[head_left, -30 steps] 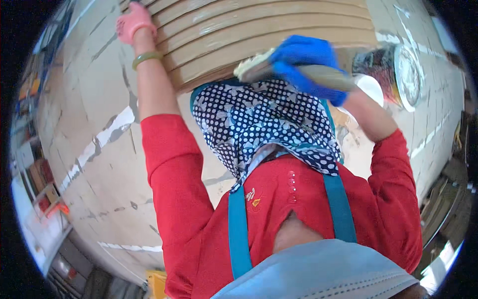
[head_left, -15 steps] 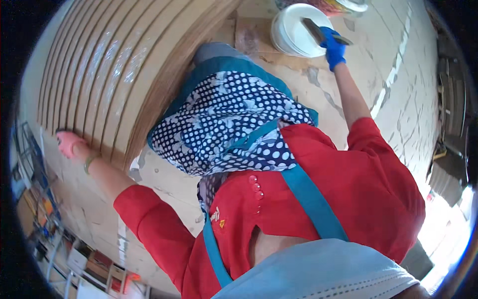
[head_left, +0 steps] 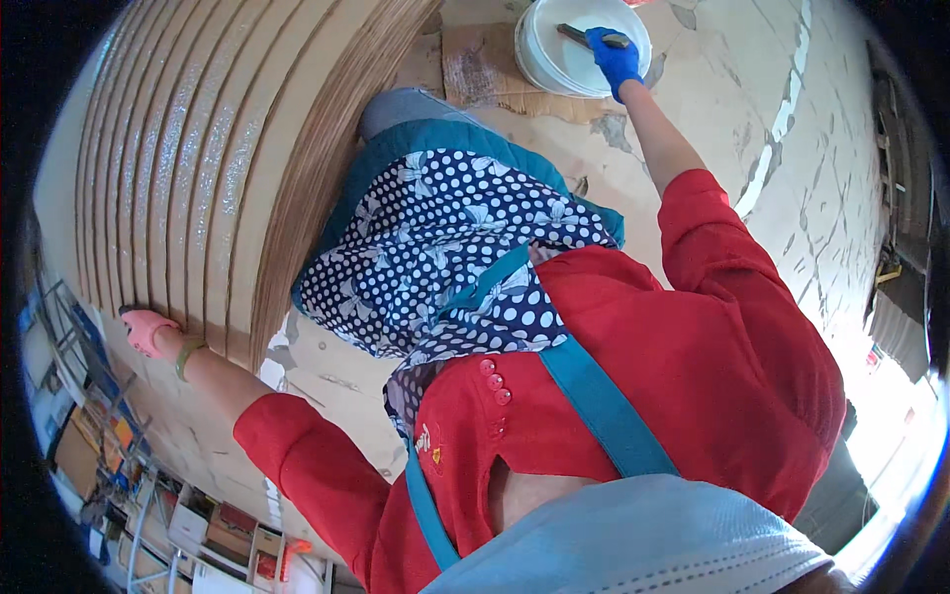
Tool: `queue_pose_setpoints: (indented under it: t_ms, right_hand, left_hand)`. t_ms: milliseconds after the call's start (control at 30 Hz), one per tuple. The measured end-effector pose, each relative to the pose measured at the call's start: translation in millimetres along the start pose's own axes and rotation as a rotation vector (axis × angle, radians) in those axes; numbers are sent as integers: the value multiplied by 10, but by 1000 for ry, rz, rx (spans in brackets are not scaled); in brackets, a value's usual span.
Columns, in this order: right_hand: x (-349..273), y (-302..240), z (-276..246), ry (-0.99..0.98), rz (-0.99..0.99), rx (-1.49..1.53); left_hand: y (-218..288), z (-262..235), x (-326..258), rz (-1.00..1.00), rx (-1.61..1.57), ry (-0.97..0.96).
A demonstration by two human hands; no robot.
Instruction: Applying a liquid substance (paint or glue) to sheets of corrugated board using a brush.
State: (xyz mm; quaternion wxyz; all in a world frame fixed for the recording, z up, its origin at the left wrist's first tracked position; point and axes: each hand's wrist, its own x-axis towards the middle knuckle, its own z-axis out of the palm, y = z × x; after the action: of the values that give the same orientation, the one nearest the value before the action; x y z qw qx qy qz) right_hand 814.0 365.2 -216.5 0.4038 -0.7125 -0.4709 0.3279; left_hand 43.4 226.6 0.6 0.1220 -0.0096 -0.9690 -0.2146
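My right hand point(head_left: 616, 61), in a blue glove, grips a flat, brush-like tool point(head_left: 574, 35) by its handle. The tool's broad end is inside a white bucket point(head_left: 534, 61) at the top, which holds something pale. My left hand point(head_left: 150, 332) wears a pink glove with dark fingertips. Its fingers are bent at the near edge of a staggered stack of brown panels point(head_left: 213, 188), seemingly closed on that edge; the fingertips are partly hidden. Shiny, wet-looking strips run along the exposed steps of the panels. The stack fills the upper left, beside my polka-dot apron.
Flattened cardboard point(head_left: 485, 74) lies under and beside the bucket. The worn floor point(head_left: 732, 109) has a white line across it. A metal rack with boxes point(head_left: 193, 525) stands at the lower left, and stacked dark material point(head_left: 901, 198) lines the right side.
My right hand has moved left with the tool, which now reaches into the bucket at a flatter angle. My left hand stays at the panel edge; the view has shifted slightly.
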Motion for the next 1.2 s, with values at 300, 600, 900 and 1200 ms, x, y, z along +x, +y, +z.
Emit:
queue_pose_setpoints:
  t_ms: [300,600,900,1200]
  right_hand:
    - [57,205,-474,202,80,707]
    - [-159,175,-965,-3,256,1293]
    - [-35,149,-754,88,-528,60]
    - [-595,-318,-523,196,-1031,-405]
  left_hand:
    - [0,-6,-133,-8,-190,-97]
    - [-80,127,207,20,61,2]
    - [-166,281,393,63,47,-81]
    - [-95,204,109,40,22,-58]
